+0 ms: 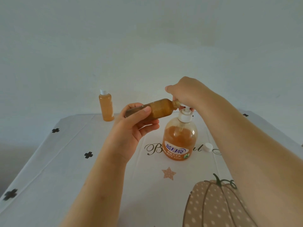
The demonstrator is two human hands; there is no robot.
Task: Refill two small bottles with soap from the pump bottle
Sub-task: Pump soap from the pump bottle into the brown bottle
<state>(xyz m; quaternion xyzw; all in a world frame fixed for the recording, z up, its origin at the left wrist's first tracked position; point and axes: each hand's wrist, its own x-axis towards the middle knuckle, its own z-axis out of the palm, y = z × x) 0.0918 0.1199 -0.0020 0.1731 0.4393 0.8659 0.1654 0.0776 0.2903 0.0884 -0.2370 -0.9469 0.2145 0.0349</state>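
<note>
Filling the second small bottle (157, 110), I'd say: left hand (134, 126) grips it near-horizontal, mouth at the spout; right hand (185, 94) is clenched over the pump bottle (179, 140) head at table centre. It looks nearly full. Next: upright it, then fit the loose cap (207, 147). The capped bottle (106, 106) stands at the back left, full.

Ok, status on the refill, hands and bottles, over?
Left hand holds open small bottle tilted, mouth at pump spout. Right hand on pump bottle head. Capped bottle stands far left, loose cap right. Nothing obstructing.
</note>
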